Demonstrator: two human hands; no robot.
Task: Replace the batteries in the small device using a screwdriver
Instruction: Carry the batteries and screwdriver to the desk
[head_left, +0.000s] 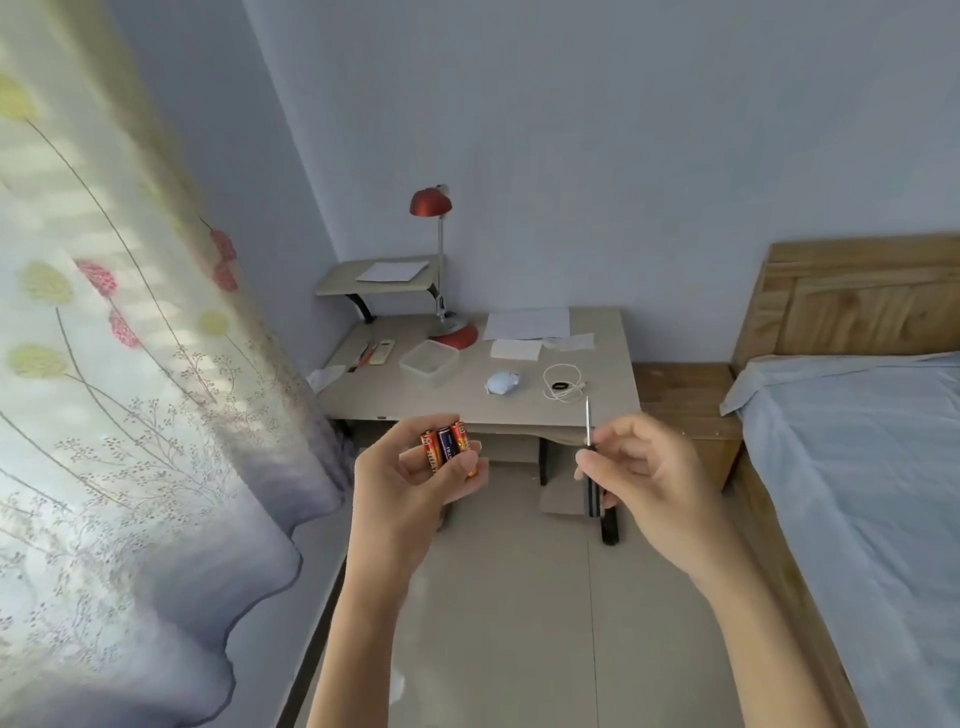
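My left hand (410, 483) is raised in front of the desk and holds three batteries (447, 447) upright, two orange and one dark blue between them. My right hand (641, 470) grips a small screwdriver (589, 457) with a dark striped handle, its thin metal shaft pointing up. A small light-blue rounded device (501, 383) lies on the beige desk (467, 400), beyond both hands and apart from them.
On the desk stand a red lamp (441, 270), a clear plastic box (429, 362), papers (527, 323), a coiled white cable (562, 382) and a remote (382, 351). A flowered curtain (130, 389) hangs at left. A wooden bed (857, 441) with a blue sheet stands at right.
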